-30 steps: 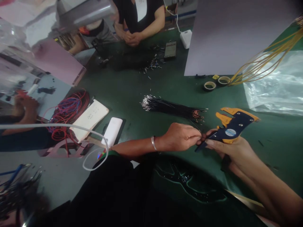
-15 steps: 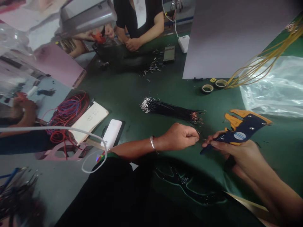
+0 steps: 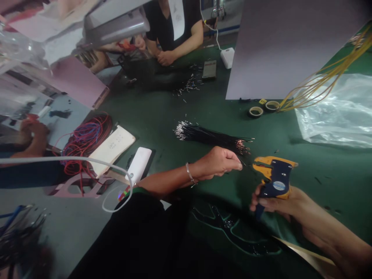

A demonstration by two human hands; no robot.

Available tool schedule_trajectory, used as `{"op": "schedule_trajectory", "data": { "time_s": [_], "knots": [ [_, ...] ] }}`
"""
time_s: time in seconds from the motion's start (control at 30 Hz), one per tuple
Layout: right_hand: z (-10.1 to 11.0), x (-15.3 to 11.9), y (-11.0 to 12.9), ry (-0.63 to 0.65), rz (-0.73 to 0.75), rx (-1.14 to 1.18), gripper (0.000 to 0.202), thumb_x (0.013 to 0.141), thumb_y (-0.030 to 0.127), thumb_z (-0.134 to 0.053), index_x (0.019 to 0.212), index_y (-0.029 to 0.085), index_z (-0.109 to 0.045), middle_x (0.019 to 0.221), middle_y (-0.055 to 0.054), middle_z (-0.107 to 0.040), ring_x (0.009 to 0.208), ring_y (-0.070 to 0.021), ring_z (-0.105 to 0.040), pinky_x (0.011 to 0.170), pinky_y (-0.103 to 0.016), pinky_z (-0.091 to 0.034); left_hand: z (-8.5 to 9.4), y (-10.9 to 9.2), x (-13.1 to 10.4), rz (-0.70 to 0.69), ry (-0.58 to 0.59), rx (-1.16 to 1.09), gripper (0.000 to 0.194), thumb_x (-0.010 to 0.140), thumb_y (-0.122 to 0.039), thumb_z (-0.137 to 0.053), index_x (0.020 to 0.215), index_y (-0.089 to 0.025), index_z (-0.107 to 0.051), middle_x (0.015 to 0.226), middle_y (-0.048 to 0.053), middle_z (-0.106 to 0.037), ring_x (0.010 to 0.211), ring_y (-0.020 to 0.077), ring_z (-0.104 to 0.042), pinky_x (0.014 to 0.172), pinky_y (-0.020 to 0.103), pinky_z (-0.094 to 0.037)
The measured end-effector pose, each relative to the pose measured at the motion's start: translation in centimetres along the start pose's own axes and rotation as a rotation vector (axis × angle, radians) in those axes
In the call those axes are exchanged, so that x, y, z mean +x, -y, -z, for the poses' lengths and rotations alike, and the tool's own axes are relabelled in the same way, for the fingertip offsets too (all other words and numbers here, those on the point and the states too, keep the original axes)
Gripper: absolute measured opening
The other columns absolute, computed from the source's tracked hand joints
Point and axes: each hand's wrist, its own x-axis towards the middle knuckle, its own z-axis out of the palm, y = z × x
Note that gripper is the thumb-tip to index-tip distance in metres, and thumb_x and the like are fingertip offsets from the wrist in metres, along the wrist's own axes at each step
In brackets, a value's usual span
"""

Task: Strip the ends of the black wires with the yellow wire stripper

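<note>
My left hand (image 3: 222, 163) is closed in a pinch on a thin black wire (image 3: 244, 164), whose end sticks out to the right. Wrapped round the handles of a yellow and dark blue wire stripper (image 3: 277, 176) is my right hand (image 3: 286, 201). The stripper's jaws point left, close to the tip of the wire; whether they touch it I cannot tell. Just beyond my left hand lies a bundle of black wires (image 3: 210, 135) with silvery ends on the left and bare copper ends on the right.
Two tape rolls (image 3: 256, 112) and yellow wires (image 3: 325, 87) lie at the right beside a clear plastic bag (image 3: 343, 116). To the left are a white power bank (image 3: 140, 163), a notebook (image 3: 113, 145) and coiled red wires (image 3: 87, 135). A co-worker's hands (image 3: 166, 58) rest across the table.
My right hand has turned the wire stripper so its jaws swing down and left, nearer the wire. My left hand has shifted slightly up and left, still pinching the wire.
</note>
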Motion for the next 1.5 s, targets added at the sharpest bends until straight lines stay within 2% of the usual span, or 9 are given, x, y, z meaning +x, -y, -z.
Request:
{"op": "schedule_trajectory", "data": {
  "time_s": [0.33,0.77,1.3,1.5],
  "knots": [
    [-0.7,0.1,0.1,0.133,0.051,-0.044,0.024,0.068,0.035,-0.080,0.081,0.019,-0.068,0.074,-0.006,-0.073,0.072,-0.0246,-0.068,0.076,-0.036,-0.050,0.0,0.1,0.0,-0.078,-0.029,0.114,0.012,0.071,-0.025,-0.067,0.072,-0.013,-0.066,0.052,-0.007,-0.043,0.045,0.0032,-0.032,0.043,0.020,-0.023],
    [-1.5,-0.2,-0.1,-0.019,0.089,-0.139,0.028,0.062,0.042,-0.080,0.071,0.019,-0.067,0.060,-0.005,-0.071,0.062,-0.0219,-0.063,0.066,-0.032,-0.047,0.2,-0.1,-0.2,-0.131,0.005,0.236,0.011,0.073,-0.021,-0.066,0.077,-0.013,-0.073,0.064,-0.002,-0.058,0.056,0.0056,-0.044,0.052,0.019,-0.032],
    [-1.4,0.1,-0.7,-0.035,0.111,-0.138,0.025,0.065,0.041,-0.080,0.069,0.019,-0.068,0.058,-0.005,-0.071,0.060,-0.0217,-0.064,0.067,-0.033,-0.048,0.4,0.0,-0.1,-0.188,0.041,0.207,0.012,0.071,-0.022,-0.066,0.075,-0.014,-0.073,0.069,-0.001,-0.064,0.066,0.0079,-0.052,0.064,0.022,-0.040],
    [-1.4,0.1,-0.8,-0.065,0.102,-0.202,0.030,0.061,0.046,-0.080,0.066,0.021,-0.065,0.056,-0.003,-0.069,0.059,-0.0215,-0.062,0.065,-0.033,-0.049,0.5,0.1,-0.1,-0.194,0.056,0.223,0.013,0.071,-0.023,-0.065,0.076,-0.014,-0.074,0.069,-0.001,-0.065,0.066,0.0083,-0.053,0.064,0.021,-0.041]
  ]
}}
